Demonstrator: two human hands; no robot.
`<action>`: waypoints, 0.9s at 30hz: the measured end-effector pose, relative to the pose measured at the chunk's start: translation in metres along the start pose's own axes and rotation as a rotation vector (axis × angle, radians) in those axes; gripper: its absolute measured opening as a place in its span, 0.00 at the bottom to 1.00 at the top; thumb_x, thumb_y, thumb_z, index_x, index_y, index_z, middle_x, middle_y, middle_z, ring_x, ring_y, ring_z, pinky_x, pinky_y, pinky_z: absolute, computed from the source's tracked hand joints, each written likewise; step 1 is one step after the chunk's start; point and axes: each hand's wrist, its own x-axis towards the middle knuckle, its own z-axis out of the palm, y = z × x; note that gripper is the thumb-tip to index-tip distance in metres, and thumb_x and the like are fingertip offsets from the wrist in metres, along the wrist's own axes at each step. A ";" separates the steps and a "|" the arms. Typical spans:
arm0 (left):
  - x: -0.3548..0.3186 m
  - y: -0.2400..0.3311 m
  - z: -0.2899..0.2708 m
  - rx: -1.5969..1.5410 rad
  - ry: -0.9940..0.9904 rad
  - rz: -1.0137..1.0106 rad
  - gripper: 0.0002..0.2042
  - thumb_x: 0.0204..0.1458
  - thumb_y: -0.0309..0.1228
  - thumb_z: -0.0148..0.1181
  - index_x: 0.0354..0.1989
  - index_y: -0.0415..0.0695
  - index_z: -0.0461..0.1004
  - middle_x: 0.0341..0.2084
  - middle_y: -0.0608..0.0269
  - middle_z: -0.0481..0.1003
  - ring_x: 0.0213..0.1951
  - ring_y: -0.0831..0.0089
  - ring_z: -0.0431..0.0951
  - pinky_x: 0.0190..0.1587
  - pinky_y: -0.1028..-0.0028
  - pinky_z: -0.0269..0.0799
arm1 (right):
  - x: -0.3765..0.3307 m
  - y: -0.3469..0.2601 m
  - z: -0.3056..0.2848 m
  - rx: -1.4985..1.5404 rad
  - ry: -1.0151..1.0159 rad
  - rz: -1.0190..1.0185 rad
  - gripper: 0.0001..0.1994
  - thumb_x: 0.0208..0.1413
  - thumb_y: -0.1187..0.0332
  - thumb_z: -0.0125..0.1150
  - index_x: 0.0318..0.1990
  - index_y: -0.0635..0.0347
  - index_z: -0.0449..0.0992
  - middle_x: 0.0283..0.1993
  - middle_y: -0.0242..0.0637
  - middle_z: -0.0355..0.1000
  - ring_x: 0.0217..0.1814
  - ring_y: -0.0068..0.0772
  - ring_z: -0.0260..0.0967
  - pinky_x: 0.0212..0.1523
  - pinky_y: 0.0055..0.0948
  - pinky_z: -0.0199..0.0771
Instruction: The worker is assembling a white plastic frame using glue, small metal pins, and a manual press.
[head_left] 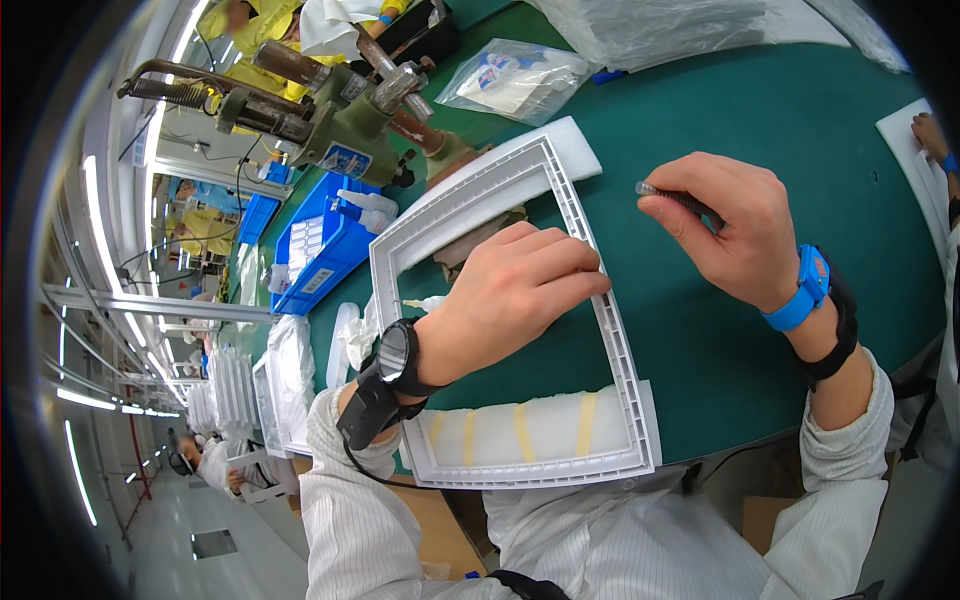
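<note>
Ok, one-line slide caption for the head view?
Left hand steadies a white rectangular plastic frame on a green table while the right hand pinches a thin dark tool.

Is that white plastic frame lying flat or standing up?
Lying flat: the white frame rests on the green table, left hand pressing its side.

The white frame (600, 330) under my left hand (520, 290) looks like moulded plastic, matt and ribbed along its inner edge, and it lies on soft white foam sheet (540, 430) crossed by strips of yellowish paper tape (585, 425). In my right hand (730, 225) I pinch a thin dark tool (672, 196) with a clear, glossy tip, over a tabletop (760, 130) covered in a smooth, matt green mat. The press (340, 120) behind is green painted metal with bare rusty-brown bars, and the bags (515, 80) beside it are shiny clear plastic film.
</note>
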 end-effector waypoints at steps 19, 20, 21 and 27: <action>-0.013 -0.003 0.005 -0.031 0.141 -0.013 0.16 0.42 0.22 0.67 0.42 0.47 0.83 0.41 0.64 0.81 0.36 0.66 0.80 0.38 0.69 0.73 | 0.009 -0.005 -0.005 -0.026 -0.056 0.016 0.05 0.53 0.74 0.69 0.33 0.61 0.77 0.28 0.38 0.74 0.23 0.36 0.70 0.25 0.30 0.69; -0.020 -0.004 0.006 -0.027 0.151 -0.025 0.14 0.42 0.23 0.67 0.41 0.47 0.83 0.42 0.63 0.81 0.37 0.66 0.81 0.37 0.68 0.74 | 0.012 -0.010 -0.004 -0.026 -0.073 0.033 0.04 0.53 0.75 0.68 0.33 0.62 0.77 0.28 0.39 0.74 0.23 0.36 0.70 0.25 0.31 0.69; -0.024 -0.003 0.010 -0.048 0.192 -0.028 0.13 0.43 0.23 0.67 0.40 0.46 0.82 0.41 0.62 0.81 0.38 0.65 0.81 0.38 0.67 0.75 | 0.012 -0.013 -0.005 -0.024 -0.092 0.046 0.04 0.53 0.76 0.68 0.34 0.63 0.77 0.28 0.39 0.74 0.23 0.36 0.70 0.25 0.31 0.68; -0.021 0.003 0.029 -0.105 0.258 0.035 0.09 0.49 0.25 0.63 0.39 0.41 0.78 0.41 0.60 0.77 0.39 0.62 0.79 0.40 0.67 0.76 | -0.003 -0.013 -0.012 -0.052 -0.100 0.129 0.03 0.55 0.80 0.63 0.35 0.66 0.75 0.28 0.40 0.72 0.23 0.33 0.68 0.26 0.28 0.66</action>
